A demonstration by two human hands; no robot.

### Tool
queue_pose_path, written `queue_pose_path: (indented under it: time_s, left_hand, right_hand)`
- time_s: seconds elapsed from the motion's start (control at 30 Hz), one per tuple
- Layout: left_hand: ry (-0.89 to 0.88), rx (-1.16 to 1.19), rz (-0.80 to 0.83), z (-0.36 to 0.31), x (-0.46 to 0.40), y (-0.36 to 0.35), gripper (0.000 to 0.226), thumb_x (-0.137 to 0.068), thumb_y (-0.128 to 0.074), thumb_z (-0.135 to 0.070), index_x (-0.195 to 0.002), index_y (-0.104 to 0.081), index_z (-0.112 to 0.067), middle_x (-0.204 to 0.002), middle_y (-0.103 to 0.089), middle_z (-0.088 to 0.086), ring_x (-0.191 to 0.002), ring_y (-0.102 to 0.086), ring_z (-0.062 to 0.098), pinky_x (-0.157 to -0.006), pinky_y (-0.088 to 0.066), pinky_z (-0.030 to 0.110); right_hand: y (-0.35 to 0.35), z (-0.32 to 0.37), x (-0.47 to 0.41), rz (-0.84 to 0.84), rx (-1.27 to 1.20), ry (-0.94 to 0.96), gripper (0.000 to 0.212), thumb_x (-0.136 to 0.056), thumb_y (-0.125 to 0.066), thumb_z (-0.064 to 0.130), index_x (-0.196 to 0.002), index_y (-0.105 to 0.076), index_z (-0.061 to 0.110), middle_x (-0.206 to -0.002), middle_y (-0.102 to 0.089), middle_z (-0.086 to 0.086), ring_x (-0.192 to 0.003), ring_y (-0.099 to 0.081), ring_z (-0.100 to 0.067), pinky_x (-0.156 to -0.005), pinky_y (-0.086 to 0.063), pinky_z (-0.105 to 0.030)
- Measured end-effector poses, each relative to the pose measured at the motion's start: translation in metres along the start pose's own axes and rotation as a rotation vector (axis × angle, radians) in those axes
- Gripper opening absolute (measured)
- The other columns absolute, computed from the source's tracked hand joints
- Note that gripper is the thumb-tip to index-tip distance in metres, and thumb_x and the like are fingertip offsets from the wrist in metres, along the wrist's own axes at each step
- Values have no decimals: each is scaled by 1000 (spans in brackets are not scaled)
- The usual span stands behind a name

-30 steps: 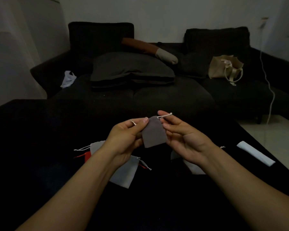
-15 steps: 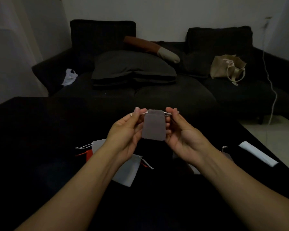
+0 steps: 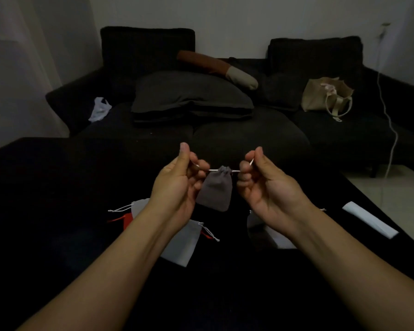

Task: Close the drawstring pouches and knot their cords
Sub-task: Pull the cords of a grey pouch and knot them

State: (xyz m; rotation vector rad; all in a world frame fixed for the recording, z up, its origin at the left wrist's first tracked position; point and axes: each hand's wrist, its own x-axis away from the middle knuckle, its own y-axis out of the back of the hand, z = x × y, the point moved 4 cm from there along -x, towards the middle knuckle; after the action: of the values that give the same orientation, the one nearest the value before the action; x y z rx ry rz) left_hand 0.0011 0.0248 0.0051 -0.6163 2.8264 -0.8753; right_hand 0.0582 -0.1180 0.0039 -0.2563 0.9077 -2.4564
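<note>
Reaching forward from the bottom of the view, two bare forearms cross a dark table [image 3: 58, 187] toward its middle. Under the left wrist lies a flat pale pouch [image 3: 181, 247] with a red pouch [image 3: 127, 222] peeking out beside it, loose white cords trailing from both. Another pale pouch [image 3: 268, 232] sits under the right wrist, and a white folded strip [image 3: 369, 219] lies well apart toward the table's right edge. Above these, the left hand [image 3: 177, 185] pinches one white cord [image 3: 212, 170] between thumb and curled fingers, and the right hand [image 3: 265, 185] pinches the cord on the other side. Between them hangs a grey pouch [image 3: 215, 189], held in the air over the table, its mouth gathered tight and both cords stretched level. Beyond the table stands a dark sofa [image 3: 237, 139] carrying a grey cushion [image 3: 189, 96], a brown and cream bolster [image 3: 215, 68], a white plastic bag [image 3: 99, 112] and a beige tote bag [image 3: 325, 97]
</note>
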Motion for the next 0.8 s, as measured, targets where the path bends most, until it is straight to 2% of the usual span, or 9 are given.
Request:
queue_pose_path:
  time_s: [0.07,0.17,0.23,0.3,0.4,0.5,0.6,0.73,0.8]
  left_hand:
    - [-26,-71,20,0,1,-2,38,-99,-46,-44,-71,-52,-19,-50,-47,-7,-44,-40,5,-43,-36,15]
    - [-13,-136,63,5,4,-6,36,-90,-54,-47,-82,-63,-12,-54,-48,-5,-48,-44,5,-48,-41,16]
    - [-4,-149,126,9,8,-9,38,-79,-60,-44,-97,-69,-12,-66,-62,-5,-62,-59,6,-59,-52,18]
    - [-13,-133,191,12,11,-11,37,-74,-65,-28,-107,-69,-13,-88,-75,-3,-84,-70,10,-73,-57,18]
    - [20,-99,223,15,12,-14,40,-75,-65,-14,-115,-67,-12,-111,-75,4,-106,-70,14,-84,-57,22]
    - [78,-40,225,18,12,-13,30,-88,-57,-6,-117,-65,-11,-113,-74,5,-104,-71,15,-81,-58,22]
    - [118,-57,212,20,12,-11,25,-98,-49,-4,-112,-67,-12,-107,-76,4,-88,-72,10,-79,-59,21]
    - [109,-50,173,19,12,-10,20,-90,-60,-12,-108,-68,-12,-90,-77,2,-67,-68,5,-57,-54,16]
    - [117,-36,190,20,12,-10,25,-80,-65,-18,-104,-70,-10,-86,-75,6,-69,-71,11,-59,-56,21]
  right_hand:
    - [-4,-1,1,55,46,18,25,-93,-52,31,-80,-62,13,-63,-52,-1,-52,-47,-8,-51,-43,-18]
    - [-5,-2,3,74,103,23,26,-92,-51,34,-84,-64,13,-61,-48,-1,-54,-46,-10,-55,-43,-20]
    - [-4,-4,3,53,59,-2,26,-94,-51,35,-89,-64,13,-60,-48,-1,-54,-47,-10,-56,-45,-21]
    - [-1,-5,2,12,-31,-27,26,-97,-50,35,-93,-62,13,-59,-48,0,-52,-47,-9,-54,-44,-20]
    - [1,-5,1,-21,-105,-36,25,-98,-51,35,-95,-62,13,-58,-46,0,-51,-46,-8,-51,-42,-19]
    - [1,-3,2,-41,-97,-23,26,-98,-51,35,-95,-63,12,-58,-46,0,-52,-44,-8,-58,-43,-19]
    - [0,-3,4,-34,-71,-36,26,-98,-51,35,-97,-63,11,-60,-46,-1,-52,-48,-9,-67,-51,-25]
    - [-4,-6,5,-6,-63,-64,26,-99,-50,32,-97,-63,10,-60,-46,-2,-49,-52,-10,-60,-57,-31]
    - [-5,-9,4,14,-18,-62,26,-97,-52,31,-94,-66,10,-62,-47,-3,-54,-50,-10,-63,-54,-28]
